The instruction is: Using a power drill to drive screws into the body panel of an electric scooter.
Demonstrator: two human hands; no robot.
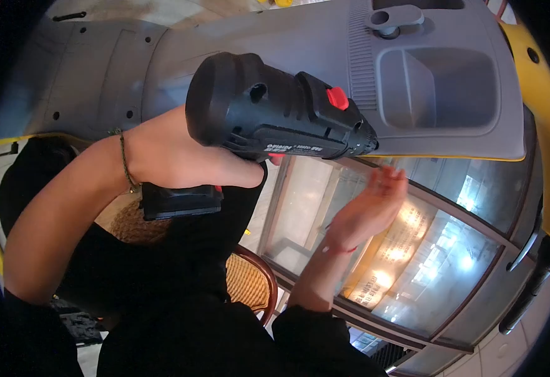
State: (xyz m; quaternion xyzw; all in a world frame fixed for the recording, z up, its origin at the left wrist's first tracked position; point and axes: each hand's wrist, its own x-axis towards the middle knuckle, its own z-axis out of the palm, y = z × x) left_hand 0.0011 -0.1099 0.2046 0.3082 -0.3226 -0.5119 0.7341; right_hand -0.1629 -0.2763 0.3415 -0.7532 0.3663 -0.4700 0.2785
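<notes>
A black cordless drill (pixel 281 113) with a red switch on top is gripped in my left hand (pixel 193 154). Its body lies across the front of a grey plastic panel (pixel 243 38), with the nose pointing right. The battery end shows below my wrist. Just below the drill's nose and the panel's front edge is my right hand (pixel 375 204), raised and apart from the drill. Its fingertips are blurred, so whether they pinch anything does not show. The panel has a recessed basin (pixel 466 81) and a grey swivel piece like a tap (pixel 397 20) behind it.
A yellow curved frame (pixel 548 113) with a black grip (pixel 532 286) stands at the right. Below the panel is a glass-fronted cabinet (pixel 451 264) with reflections. A wicker chair (pixel 250 279) stands near my body. Small holes dot the panel's left part.
</notes>
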